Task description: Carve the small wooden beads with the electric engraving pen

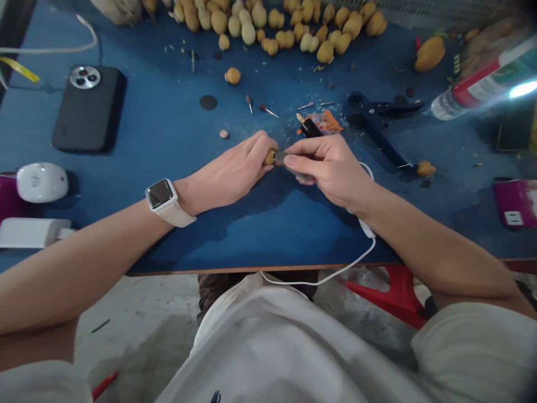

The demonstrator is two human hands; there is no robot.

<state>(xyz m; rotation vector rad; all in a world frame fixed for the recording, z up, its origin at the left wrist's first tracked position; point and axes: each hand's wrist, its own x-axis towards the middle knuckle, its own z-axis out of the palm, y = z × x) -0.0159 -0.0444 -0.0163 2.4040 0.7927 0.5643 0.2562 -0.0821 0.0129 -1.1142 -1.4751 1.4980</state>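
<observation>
My left hand (245, 163) is wrapped round a small yellow gourd (269, 157), whose cut end with a dark hole faces right. Pinched in my right hand (325, 168) is a flat grey metal blade (282, 158), its tip at the gourd's opening. Just beyond my right hand lies a black rotary tool (310, 127) with a brass-coloured tip, beside an orange packet (327, 120). Small grinding bits (268, 111) are scattered in front of my hands. A round cut-off piece (224, 134) rests to the left of them.
Many small gourds (247, 22) line the table's back. Dark blue pruning shears (380, 131) and a glue bottle (465, 92) are at right. At left are a black phone (88, 109) and a white case (42, 182). A white cord (335, 274) hangs over the front edge.
</observation>
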